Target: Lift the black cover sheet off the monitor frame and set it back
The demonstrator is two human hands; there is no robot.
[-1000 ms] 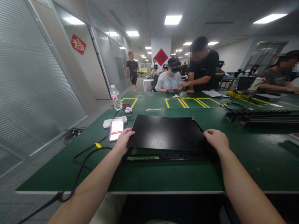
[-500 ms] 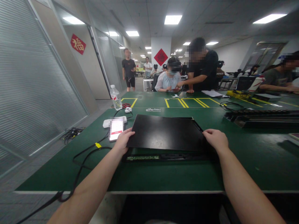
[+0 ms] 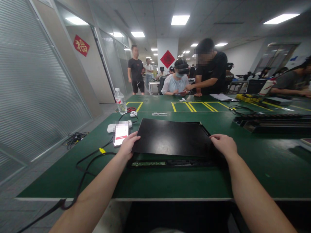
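Note:
A thin black display panel [image 3: 170, 137] is held slightly tilted above a black frame [image 3: 194, 163] on the green table. My left hand [image 3: 128, 144] grips its left edge, thumb on top. At the right edge, my right hand [image 3: 223, 144] is closed on the panel with pinched fingers. Below the panel's near edge, a green circuit board strip [image 3: 149, 163] shows in the frame. The panel covers most of the frame, whose far right corner peeks out behind it.
Left of the panel lie a lit phone [image 3: 120, 134], a white device [image 3: 111, 127] and a black cable [image 3: 84, 181]. A water bottle [image 3: 120, 102] stands farther back. Black metal rails [image 3: 279, 124] lie at the right. Across the table, a standing person [image 3: 211, 71] leans toward a seated person [image 3: 176, 82].
The panel and both hands have barely shifted. In the background, the walking person in dark clothes has come closer, and a person in white behind has shifted left.

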